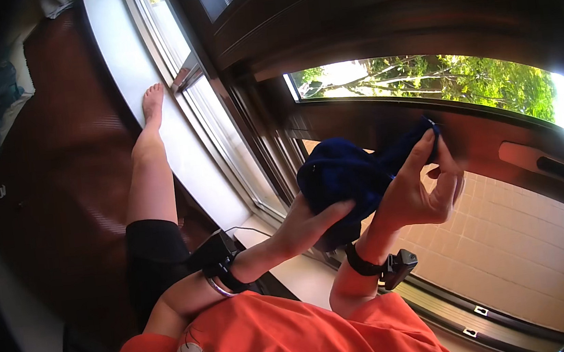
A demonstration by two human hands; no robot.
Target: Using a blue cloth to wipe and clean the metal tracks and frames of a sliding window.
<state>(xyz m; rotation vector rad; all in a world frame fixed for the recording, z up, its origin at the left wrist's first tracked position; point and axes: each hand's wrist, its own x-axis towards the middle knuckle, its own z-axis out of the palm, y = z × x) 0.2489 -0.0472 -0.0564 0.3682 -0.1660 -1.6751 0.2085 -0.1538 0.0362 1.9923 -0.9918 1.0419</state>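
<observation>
At the open window: a person in an orange top stands or kneels on the pale window sill (pixel 140 67), one bare foot (pixel 152 101) planted on it.
Cloth: a dark blue cloth (pixel 347 176) is bunched between both hands, just in front of the dark brown window frame (pixel 497 133).
Left hand: the left hand (pixel 304 225) cups the underside of the bundle, its fingers (pixel 330 213) closed on the cloth.
Right hand: the right hand (pixel 414 193) pinches the upper corner, forefinger (pixel 420 151) raised along the cloth, the other fingers curled around it.
Wrists: each carries a black strapped device (pixel 394 266).
Outside: tiled ground (pixel 531 253) lies far below the opening, green trees (pixel 464 78) beyond.
Risk, cloth: with only a fingertip pinch on the corner, the cloth could slip and fall out through the opening.
Risk, balance: both hands are busy and neither grips the frame; leaning outward from the narrow sill could cost the person their footing.
Risk, rail: the sliding track (pixel 447 310) at the bottom is an edge to catch a knee or toe.
</observation>
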